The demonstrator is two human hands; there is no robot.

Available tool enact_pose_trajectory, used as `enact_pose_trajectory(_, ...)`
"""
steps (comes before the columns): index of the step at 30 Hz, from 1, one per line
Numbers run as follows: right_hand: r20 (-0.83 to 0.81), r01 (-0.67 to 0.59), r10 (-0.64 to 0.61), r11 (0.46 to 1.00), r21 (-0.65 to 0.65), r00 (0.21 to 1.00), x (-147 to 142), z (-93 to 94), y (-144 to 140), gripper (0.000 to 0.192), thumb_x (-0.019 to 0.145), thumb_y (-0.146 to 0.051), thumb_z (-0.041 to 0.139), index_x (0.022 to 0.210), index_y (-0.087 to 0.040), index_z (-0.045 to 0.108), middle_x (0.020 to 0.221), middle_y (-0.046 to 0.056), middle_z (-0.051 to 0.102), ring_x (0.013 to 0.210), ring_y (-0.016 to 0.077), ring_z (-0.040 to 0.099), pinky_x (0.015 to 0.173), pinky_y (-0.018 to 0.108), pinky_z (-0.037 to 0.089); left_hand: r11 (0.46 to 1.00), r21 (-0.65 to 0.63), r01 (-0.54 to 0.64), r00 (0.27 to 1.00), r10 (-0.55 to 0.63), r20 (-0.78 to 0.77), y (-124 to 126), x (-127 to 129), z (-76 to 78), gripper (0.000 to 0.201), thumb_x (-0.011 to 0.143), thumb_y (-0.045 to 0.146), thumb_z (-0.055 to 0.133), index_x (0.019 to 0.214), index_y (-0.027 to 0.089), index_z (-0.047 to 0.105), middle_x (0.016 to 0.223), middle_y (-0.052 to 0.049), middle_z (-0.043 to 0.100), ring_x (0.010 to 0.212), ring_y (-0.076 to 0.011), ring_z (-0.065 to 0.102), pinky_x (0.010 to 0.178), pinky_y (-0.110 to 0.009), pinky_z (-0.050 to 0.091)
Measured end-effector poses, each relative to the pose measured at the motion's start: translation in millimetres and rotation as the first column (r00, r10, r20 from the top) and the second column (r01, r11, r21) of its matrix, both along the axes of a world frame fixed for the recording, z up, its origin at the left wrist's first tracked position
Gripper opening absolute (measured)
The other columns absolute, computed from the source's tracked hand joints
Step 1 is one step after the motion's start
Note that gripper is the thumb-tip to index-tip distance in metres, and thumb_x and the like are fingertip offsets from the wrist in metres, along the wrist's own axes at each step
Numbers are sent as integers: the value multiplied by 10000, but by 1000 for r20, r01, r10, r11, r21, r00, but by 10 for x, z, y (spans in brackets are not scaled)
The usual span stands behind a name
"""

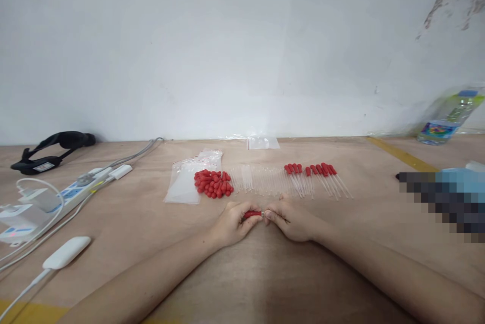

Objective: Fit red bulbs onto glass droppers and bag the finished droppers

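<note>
Head cam: left hand (231, 224) pinches a red bulb (252, 214) at table centre; right hand (291, 220) grips sthg thin against it, prob. a glass tube, too small to tell. Skewed push could snap it. Loose bulbs (212, 183) & finished droppers (320, 177) lie just beyond.

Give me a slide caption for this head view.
Left hand and right hand join a red bulb to a pipette, beside loose red bulbs.

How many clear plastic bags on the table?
3: one bag left of the red bulbs, one behind it, one by the wall. More may be unseen.
</note>
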State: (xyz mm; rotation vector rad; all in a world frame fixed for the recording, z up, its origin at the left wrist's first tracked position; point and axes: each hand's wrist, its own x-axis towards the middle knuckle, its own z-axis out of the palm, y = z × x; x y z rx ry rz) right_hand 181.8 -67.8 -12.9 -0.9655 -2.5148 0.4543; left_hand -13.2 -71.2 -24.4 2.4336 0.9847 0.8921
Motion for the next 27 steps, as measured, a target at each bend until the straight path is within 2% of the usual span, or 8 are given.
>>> enact_pose_trajectory(6, 36, 3, -3, 1000, 7, 999, 6, 111, 36, 289, 867, -263, 354, 700, -188, 577, 657, -12, 616, 601, 114, 519, 664, 263, 349, 997, -80, -22, 997, 28, 72, 30, 21, 31, 158, 808, 276, 518, 883, 147, 568, 807, -39, 629, 712, -130, 577, 630, -226, 457)
enact_pose_trajectory(8, 57, 35, -35, 999, 2, 998, 72, 177, 78, 313, 857, -307, 363, 655, -183, 567, 605, -13, 593, 550, 110, 493, 571, 232, 332, 993, -108, -54, 991, 66, 114, 44, 12, 16, 306, 755, 301, 588, 1013, 154, 515, 882, -52, 606, 727, -134, 570, 635, -243, 467)
enact_pose_trajectory(10, 33, 164, -163, 986, -35, 986, 207, 243, 173, 352, 847, -359, 356, 628, -178, 562, 572, -9, 578, 521, 110, 482, 511, 216, 312, 984, -151, -91, 979, 116, 165, 60, -8, -13, 511, 714, 302, 630, 1153, 167, 406, 933, -59, 571, 672, -115, 554, 588, -237, 466)
enact_pose_trajectory(13, -63, 498, -511, 854, -152, 857, 536, 311, 405, 376, 825, -403, 346, 662, -170, 591, 629, 18, 620, 542, 120, 518, 509, 216, 337, 975, -204, -92, 973, 131, 188, 77, -38, -41, 496, 735, 266, 602, 1169, 176, 379, 920, -45, 532, 605, -80, 518, 542, -213, 451)
enact_pose_trajectory(16, -70, 669, -702, 701, -247, 709, 890, 320, 624, 293, 761, -373, 429, 703, -165, 627, 714, 49, 656, 638, 148, 568, 566, 227, 374, 975, -216, -54, 988, 84, 133, 73, -45, -20, 377, 747, 242, 580, 1094, 175, 448, 884, -29, 522, 627, -84, 504, 552, -209, 450)
enact_pose_trajectory(18, -3, 789, -806, 580, -202, 592, 1045, 297, 701, 267, 715, -389, 474, 703, -177, 635, 725, 63, 656, 682, 186, 580, 573, 253, 375, 978, -200, -55, 992, 76, 100, 65, -42, 6, 339, 746, 235, 577, 1062, 170, 474, 861, -26, 523, 638, -91, 498, 553, -210, 446)
enact_pose_trajectory(21, 97, 903, -898, 430, -4, 429, 1115, 236, 727, 293, 703, -434, 465, 709, -196, 635, 770, 95, 651, 753, 258, 581, 583, 308, 364, 984, -161, -75, 995, 85, 59, 60, -40, 26, 282, 746, 233, 574, 1010, 156, 510, 800, -20, 522, 634, -99, 492, 560, -217, 439)
enact_pose_trajectory(27, 225, 906, -908, 393, 158, 354, 1041, 96, 738, 311, 755, -385, 392, 792, -179, 622, 859, 137, 643, 812, 293, 586, 642, 368, 364, 991, -111, -68, 998, 69, 9, 65, -46, 24, 202, 749, 236, 567, 935, 156, 558, 783, -21, 531, 631, -106, 487, 586, -234, 442)
